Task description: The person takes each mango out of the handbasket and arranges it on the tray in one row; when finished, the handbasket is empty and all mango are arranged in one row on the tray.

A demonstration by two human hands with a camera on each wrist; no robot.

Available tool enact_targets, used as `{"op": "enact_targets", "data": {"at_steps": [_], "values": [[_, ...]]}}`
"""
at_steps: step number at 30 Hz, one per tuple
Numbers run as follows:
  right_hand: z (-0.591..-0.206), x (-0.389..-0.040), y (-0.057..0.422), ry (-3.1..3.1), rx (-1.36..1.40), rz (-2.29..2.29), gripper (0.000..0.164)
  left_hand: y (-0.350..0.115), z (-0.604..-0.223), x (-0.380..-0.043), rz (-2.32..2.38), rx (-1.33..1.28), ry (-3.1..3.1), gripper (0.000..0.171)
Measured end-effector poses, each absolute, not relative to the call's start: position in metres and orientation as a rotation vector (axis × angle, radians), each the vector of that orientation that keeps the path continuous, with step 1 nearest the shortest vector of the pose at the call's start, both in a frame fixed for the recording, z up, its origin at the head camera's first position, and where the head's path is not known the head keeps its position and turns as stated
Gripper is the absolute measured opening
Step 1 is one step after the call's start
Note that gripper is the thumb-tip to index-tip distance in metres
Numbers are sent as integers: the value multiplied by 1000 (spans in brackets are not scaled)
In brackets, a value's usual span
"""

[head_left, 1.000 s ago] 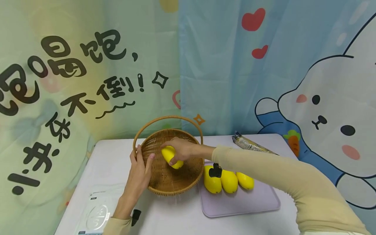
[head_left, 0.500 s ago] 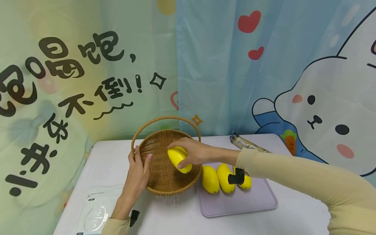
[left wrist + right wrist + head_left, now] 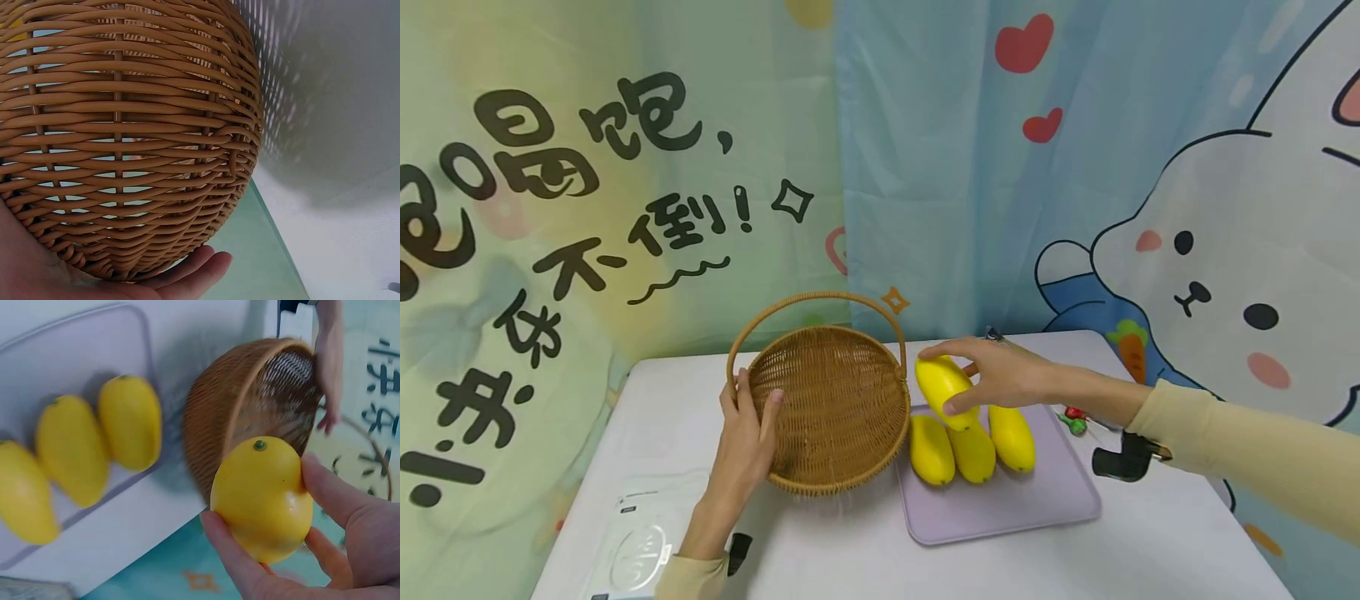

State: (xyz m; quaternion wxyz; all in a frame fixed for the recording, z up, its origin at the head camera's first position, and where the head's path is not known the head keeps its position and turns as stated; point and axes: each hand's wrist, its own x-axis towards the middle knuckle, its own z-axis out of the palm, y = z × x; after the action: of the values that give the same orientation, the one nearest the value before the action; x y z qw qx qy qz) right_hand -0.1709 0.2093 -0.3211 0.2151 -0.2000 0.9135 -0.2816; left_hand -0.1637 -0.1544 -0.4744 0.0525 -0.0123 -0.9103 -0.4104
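A round wicker basket [image 3: 831, 408] with an arched handle stands tilted, its mouth facing me. My left hand [image 3: 747, 446] grips its left rim, thumb on the inside and fingers outside. In the left wrist view, fingertips [image 3: 209, 265] show along the woven wall. To the right of the basket, my right hand [image 3: 1003, 372] holds a yellow mango [image 3: 942, 387] between thumb and fingers, above the lilac tray [image 3: 1015, 512]. The right wrist view shows this mango's [image 3: 262, 500] green stem end. Three other mangoes [image 3: 931, 450] lie side by side on the tray.
A flat, clear-and-white package [image 3: 640, 533] lies at the table's front left. Behind the right forearm are small red and green shapes [image 3: 1075, 421] and part of a wrapper [image 3: 994, 334]. A printed curtain [image 3: 917, 192] hangs behind the table [image 3: 820, 550].
My right hand has carried the mango out of the basket and rightward over the tray. My left hand keeps its grip on the basket. The head view has shifted slightly.
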Motion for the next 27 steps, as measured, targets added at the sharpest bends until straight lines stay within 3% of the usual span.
{"op": "enact_targets", "data": {"at_steps": [13, 22, 27], "values": [[-337, -165, 311, 2642, -364, -839, 75, -154, -473, -163, -1250, -14, -2785, 84], [-349, -165, 339, 2671, -334, -805, 72, -154, -472, -163, -1242, -6, -2787, 83], [-375, -165, 350, 2664, -309, -802, 72, -153, -473, -162, -1244, -5, -2792, 82]]}}
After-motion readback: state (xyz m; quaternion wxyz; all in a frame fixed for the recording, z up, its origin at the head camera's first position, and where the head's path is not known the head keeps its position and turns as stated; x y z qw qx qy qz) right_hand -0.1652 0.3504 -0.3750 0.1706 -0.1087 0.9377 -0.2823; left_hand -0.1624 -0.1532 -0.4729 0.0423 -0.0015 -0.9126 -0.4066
